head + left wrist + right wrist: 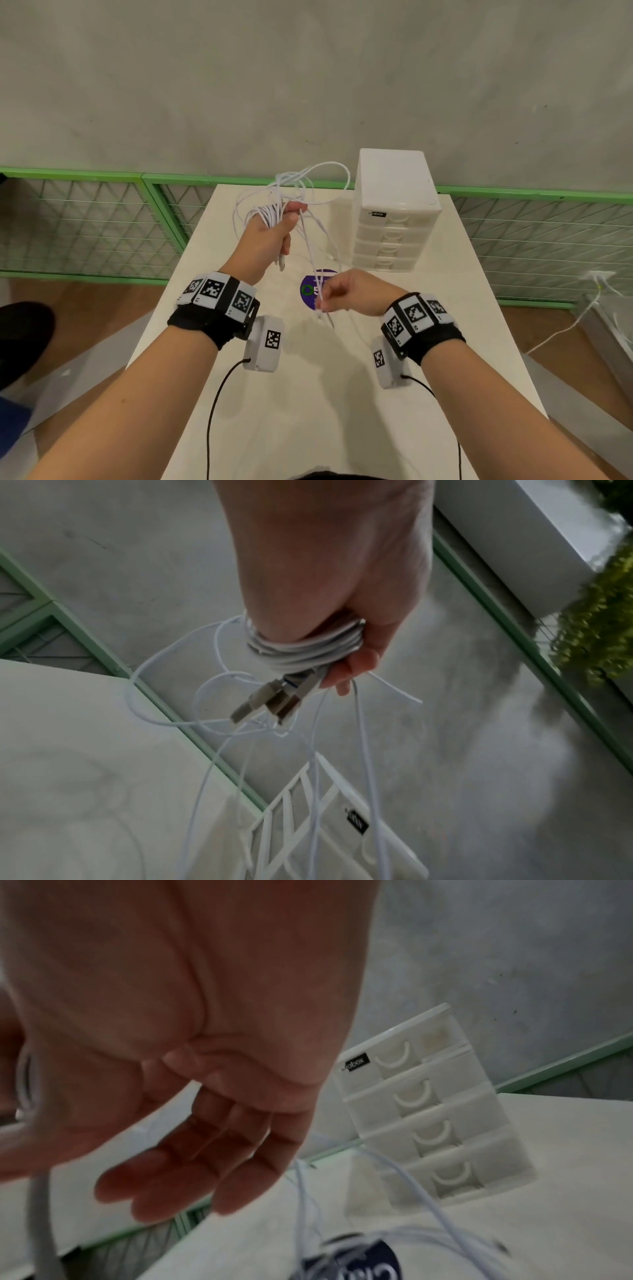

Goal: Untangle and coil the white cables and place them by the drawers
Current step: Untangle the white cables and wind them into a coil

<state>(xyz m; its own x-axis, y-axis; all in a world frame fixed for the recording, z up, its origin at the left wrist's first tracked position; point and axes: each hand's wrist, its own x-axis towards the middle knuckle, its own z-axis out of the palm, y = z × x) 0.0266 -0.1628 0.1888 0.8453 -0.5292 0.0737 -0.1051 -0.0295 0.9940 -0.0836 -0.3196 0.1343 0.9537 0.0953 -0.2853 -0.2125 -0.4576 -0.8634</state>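
The left hand is raised above the table's far end at about eleven o'clock, fingers curled tight round a bundle of white cables, with USB plugs poking out below the fist. The right hand, nearer at five o'clock, pinches trailing strands between thumb and forefinger; its other fingers hang relaxed. The drawer unit stands at one o'clock. Judging from the loose loops overhead, pulling hard could cinch a knot, or a strand could snag the drawers.
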